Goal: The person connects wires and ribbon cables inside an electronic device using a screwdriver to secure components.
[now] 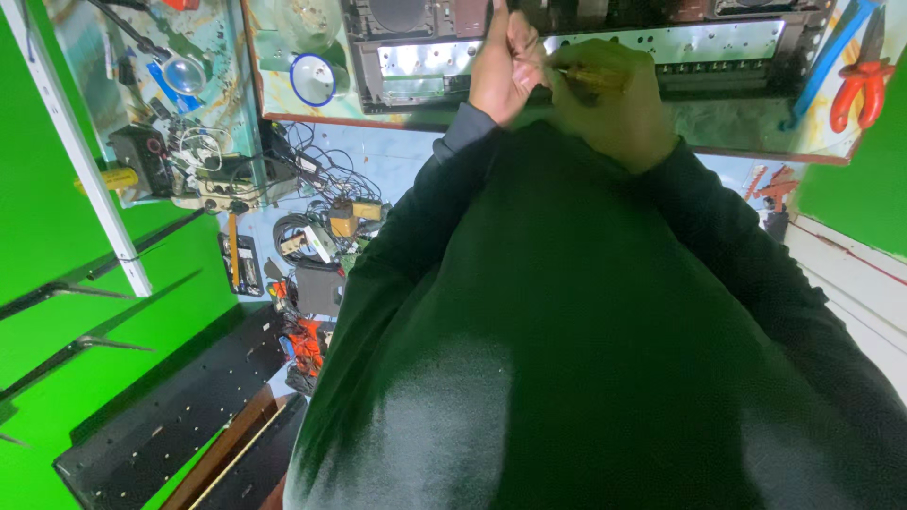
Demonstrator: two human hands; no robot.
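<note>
The right hand point(609, 104) wraps its fingers tight around 1 yellow-handled screwdriver point(588, 77), tip aimed left toward the left hand point(505, 66). That hand's fingers curl against 1 open metal box of electronics point(661, 42). It looks like screw work; next the tip needs steady aim. 1 red pliers point(860, 85) lies far right of the fingers

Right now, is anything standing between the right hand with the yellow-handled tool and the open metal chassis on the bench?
Nothing visible does. The right hand grips the yellow-handled tool right at the metal chassis; the left hand rests beside it.
</note>
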